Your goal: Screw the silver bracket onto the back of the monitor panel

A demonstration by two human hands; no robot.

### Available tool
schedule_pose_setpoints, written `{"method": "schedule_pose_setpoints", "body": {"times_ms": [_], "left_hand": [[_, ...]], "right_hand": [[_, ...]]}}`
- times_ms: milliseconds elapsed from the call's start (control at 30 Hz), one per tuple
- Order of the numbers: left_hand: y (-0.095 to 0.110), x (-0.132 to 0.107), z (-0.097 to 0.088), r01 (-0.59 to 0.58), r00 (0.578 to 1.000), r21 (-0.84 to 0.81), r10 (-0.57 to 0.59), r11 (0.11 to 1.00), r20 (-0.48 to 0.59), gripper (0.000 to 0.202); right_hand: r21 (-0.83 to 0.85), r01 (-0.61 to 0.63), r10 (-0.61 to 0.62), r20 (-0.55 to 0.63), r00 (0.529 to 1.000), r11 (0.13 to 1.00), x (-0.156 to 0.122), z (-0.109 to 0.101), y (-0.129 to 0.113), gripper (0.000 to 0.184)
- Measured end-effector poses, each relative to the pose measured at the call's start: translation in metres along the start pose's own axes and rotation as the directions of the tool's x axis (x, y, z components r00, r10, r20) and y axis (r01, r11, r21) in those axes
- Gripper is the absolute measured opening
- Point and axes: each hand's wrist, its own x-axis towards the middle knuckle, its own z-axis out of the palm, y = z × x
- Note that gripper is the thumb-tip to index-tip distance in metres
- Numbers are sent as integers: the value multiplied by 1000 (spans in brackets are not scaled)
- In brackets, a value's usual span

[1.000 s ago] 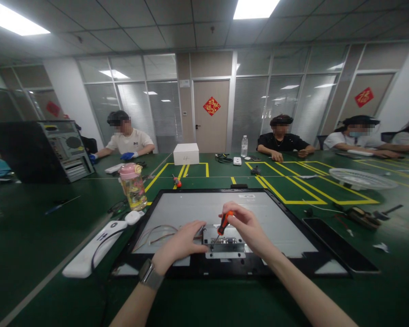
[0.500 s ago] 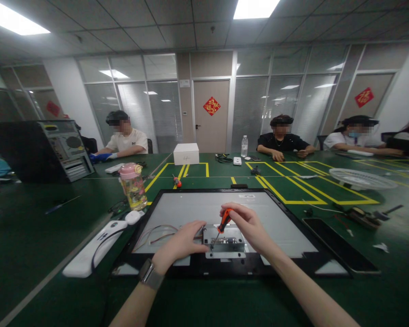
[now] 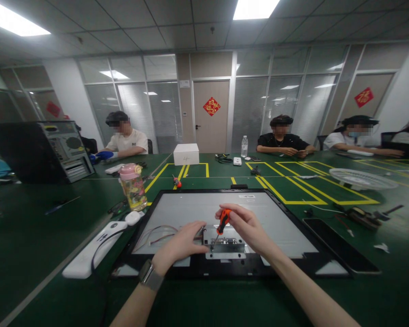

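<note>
The orange-and-black-handled screwdriver (image 3: 224, 220) is best turned with its shaft in line and the silver metal bracket (image 3: 223, 255) steadied on the grey, black-framed flat panel (image 3: 279, 225) on the green counter (image 3: 204, 297). Its handle is pinched by the right hand (image 3: 244, 222), tip angled down at the bracket's left end, which is touched by the left hand (image 3: 181, 240), thumb and fingers spread

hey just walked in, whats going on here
The right-hand grip holds an orange-and-black screwdriver, pointing down at a metal bracket. The left-hand grip is at the bracket's left end. The bracket sits on a large flat panel lying on the green table.
</note>
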Motion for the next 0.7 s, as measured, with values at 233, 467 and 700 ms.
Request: {"method": "schedule_pose_setpoints", "body": {"times_ms": [233, 467, 700], "left_hand": [[-4, 1, 2, -18, 1000, 4, 18, 1000, -10, 76], [-4, 1, 2, -7, 1000, 6, 7, 1000, -3, 76], [-4, 2, 2, 3, 1000, 25, -3, 1000, 0, 76]], "right_hand": [[12, 49, -49, -37, 998, 999, 0, 2, -1, 17], [-33, 40, -42, -58, 997, 999, 2, -1, 0, 26], [-56, 65, -71, -117, 991, 996, 2, 1, -4, 16]]}}
